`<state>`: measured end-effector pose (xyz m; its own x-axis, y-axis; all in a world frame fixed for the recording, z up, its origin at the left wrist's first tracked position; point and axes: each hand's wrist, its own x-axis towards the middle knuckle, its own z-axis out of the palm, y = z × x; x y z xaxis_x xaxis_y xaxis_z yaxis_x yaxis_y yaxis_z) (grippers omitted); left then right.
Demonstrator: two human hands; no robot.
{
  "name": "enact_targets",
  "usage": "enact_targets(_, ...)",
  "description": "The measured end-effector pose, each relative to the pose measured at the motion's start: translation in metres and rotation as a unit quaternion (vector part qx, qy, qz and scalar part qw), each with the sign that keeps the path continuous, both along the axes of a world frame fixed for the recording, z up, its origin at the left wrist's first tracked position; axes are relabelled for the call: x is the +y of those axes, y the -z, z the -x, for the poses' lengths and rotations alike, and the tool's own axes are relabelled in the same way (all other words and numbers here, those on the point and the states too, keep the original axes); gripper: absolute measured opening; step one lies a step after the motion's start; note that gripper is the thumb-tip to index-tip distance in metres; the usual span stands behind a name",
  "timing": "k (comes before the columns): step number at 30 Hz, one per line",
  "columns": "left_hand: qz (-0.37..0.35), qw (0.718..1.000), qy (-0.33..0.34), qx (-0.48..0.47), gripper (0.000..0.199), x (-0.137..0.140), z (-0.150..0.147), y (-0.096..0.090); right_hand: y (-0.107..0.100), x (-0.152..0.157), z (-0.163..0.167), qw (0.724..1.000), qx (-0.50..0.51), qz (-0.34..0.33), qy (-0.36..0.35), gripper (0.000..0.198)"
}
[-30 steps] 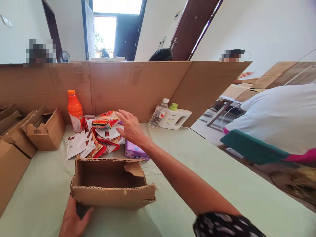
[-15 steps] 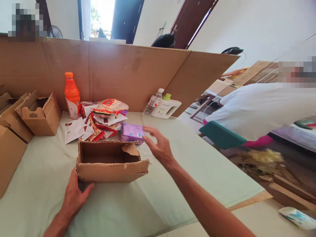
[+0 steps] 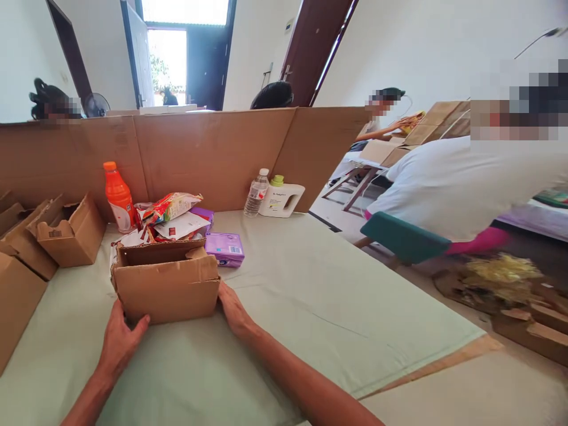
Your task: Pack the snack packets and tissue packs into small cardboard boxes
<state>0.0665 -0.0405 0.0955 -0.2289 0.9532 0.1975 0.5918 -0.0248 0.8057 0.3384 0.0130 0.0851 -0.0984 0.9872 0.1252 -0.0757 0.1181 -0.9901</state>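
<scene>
An open-topped cardboard box [image 3: 167,291] with torn upper edges stands on the pale green cloth in front of me. My left hand [image 3: 119,338] grips its lower left corner, thumb across the front face. At the right end, my right hand [image 3: 234,310] presses against the side; its fingertips are hidden behind the box. Just beyond lies a purple soft pack [image 3: 227,248] with a barcode. A heap of snack packets [image 3: 173,208], red, white and clear, sits behind the box and is partly covered by it.
An orange bottle [image 3: 119,200], a clear water bottle [image 3: 256,194] and a white jug [image 3: 280,200] with a green cap stand near the cardboard partition [image 3: 208,142]. Several cardboard boxes [image 3: 73,234] line the left. A person in a white shirt [image 3: 470,183] sits at right.
My right hand has come down from beside the purple pack to the box's right side. The box's front now faces me more squarely. My left hand stays at its left corner; the view has shifted.
</scene>
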Motion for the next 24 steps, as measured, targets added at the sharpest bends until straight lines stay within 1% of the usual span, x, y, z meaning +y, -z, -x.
enact_targets(3, 0.002, 1.0, -0.028, -0.006, 0.068, -0.001, -0.007, 0.011, 0.005, -0.005, -0.003, 1.0, 0.0, -0.005, -0.006, 0.054)
enact_targets(6, 0.007, 0.999, -0.044, -0.012, 0.062, -0.01, -0.011, 0.024, 0.012, -0.007, -0.006, 1.0, 0.006, 0.016, -0.012, 0.053)
enact_targets(9, 0.005, 0.999, -0.046, -0.02, 0.06, -0.015, -0.011, 0.033, 0.021, -0.005, -0.008, 0.999, 0.007, 0.032, -0.007, 0.05)
enact_targets(13, 0.013, 0.999, -0.026, -0.038, 0.06, -0.018, -0.011, 0.034, 0.032, -0.005, -0.012, 0.999, -0.015, 0.039, 0.004, 0.046)
enact_targets(16, 0.029, 0.997, -0.015, -0.066, 0.06, -0.022, -0.014, 0.03, 0.028, -0.001, -0.023, 0.997, -0.049, 0.059, -0.01, 0.046)
enact_targets(18, 0.028, 0.996, 0.001, -0.086, 0.06, -0.024, -0.015, 0.027, 0.015, 0.007, -0.035, 0.995, -0.08, 0.058, 0.016, 0.043)
enact_targets(20, 0.022, 0.995, 0.01, -0.099, 0.063, -0.025, -0.016, 0.027, -0.008, 0.018, -0.047, 0.99, -0.117, 0.023, 0.076, 0.039)
enact_targets(22, 0.018, 0.994, 0.008, -0.109, 0.064, -0.025, -0.016, 0.029, -0.041, 0.026, -0.057, 0.982, -0.15, -0.039, 0.112, 0.033)
enact_targets(23, 0.017, 0.993, 0.002, -0.114, 0.063, -0.024, -0.016, 0.031, -0.062, 0.027, -0.059, 0.977, -0.168, -0.08, 0.105, 0.028)
enact_targets(24, 0.016, 0.993, -0.003, -0.118, 0.063, -0.023, -0.016, 0.033, -0.084, 0.026, -0.059, 0.971, -0.188, -0.125, 0.084, 0.024)
